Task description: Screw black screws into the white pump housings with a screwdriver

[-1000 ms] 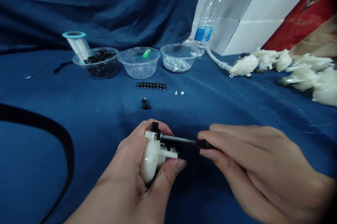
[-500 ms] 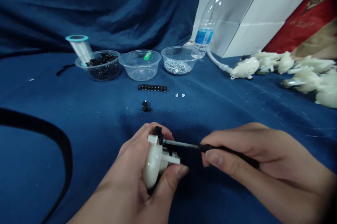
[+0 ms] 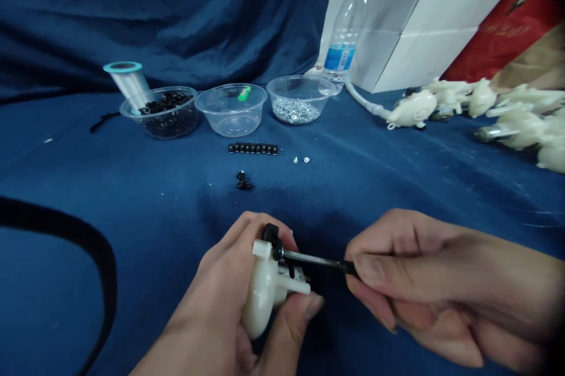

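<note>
Left hand (image 3: 220, 293) has its fingers curled partway shut around the white plastic housing (image 3: 259, 293) — it's wedged between thumb and fingers, near side of the scene. Right hand's (image 3: 419, 270) fingers pinch the screwdriver (image 3: 315, 259) tight, tip at the housing's black bracket (image 3: 272, 236).

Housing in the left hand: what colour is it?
The housing is glossy off-white, best seen in the head view.
</note>
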Motion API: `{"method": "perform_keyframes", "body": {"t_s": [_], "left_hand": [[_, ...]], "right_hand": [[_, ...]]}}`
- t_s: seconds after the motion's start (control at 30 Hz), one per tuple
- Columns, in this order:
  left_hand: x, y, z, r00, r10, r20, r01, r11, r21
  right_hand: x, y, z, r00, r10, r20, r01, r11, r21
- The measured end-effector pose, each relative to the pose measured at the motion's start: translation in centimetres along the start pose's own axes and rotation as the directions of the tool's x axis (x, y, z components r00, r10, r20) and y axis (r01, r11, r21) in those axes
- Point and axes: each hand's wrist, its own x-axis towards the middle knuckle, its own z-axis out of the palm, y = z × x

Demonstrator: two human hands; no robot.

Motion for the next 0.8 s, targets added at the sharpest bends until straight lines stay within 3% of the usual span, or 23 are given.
{"method": "perform_keyframes", "body": {"t_s": [0.1,0.17,0.23,0.3,0.37,0.43,0.47,0.53,0.63,0.7,0.8], "left_hand": [[0.3,-0.3,-0.4,0.993,0.106,0.058,-0.109,0.993,0.037],[0.4,-0.4,-0.6,0.980,0.177,0.089,-0.182,0.982,0.053],[0.4,-0.2,-0.7,0.981,0.165,0.107,-0.170,0.984,0.046],[0.2,0.0,-0.8,0.989,0.079,0.125,-0.082,0.996,0.025],[-0.1,0.2,-0.9,0.991,-0.017,0.129,0.016,1.000,0.010],[-0.1,0.2,-1.0,0.990,-0.047,0.131,0.050,0.998,-0.023],[-0.1,0.2,-1.2,0.990,-0.052,0.132,0.060,0.996,-0.061],[0.1,0.0,-1.4,0.989,-0.061,0.137,0.084,0.982,-0.168],[0.3,-0.3,-1.8,0.988,-0.059,0.143,0.112,0.910,-0.398],[0.1,-0.2,-2.0,0.983,-0.103,0.150,0.172,0.797,-0.579],[-0.4,0.3,-2.2,0.953,-0.225,0.205,0.301,0.597,-0.744]], "right_hand": [[0.1,-0.4,0.1,0.999,0.045,0.029,-0.045,0.999,0.023],[0.2,-0.4,0.3,0.999,-0.047,0.003,0.047,0.989,-0.143],[0.1,-0.2,0.5,0.971,-0.236,-0.046,0.199,0.898,-0.392],[-0.3,0.1,0.7,0.890,-0.450,-0.069,0.320,0.726,-0.609],[-0.7,0.3,0.7,0.775,-0.630,-0.043,0.395,0.537,-0.745],[-0.8,0.2,0.2,0.680,-0.733,0.010,0.430,0.388,-0.815],[-0.8,-0.1,-0.1,0.657,-0.753,0.026,0.441,0.357,-0.824],[-0.5,-0.7,-0.9,0.650,-0.760,-0.015,0.463,0.411,-0.785],[0.4,-1.3,-1.6,0.683,-0.712,-0.164,0.492,0.614,-0.617],[0.8,-1.1,-1.6,0.735,-0.651,-0.190,0.493,0.705,-0.509],[0.9,-0.5,-1.0,0.793,-0.587,-0.164,0.450,0.745,-0.493]]}}
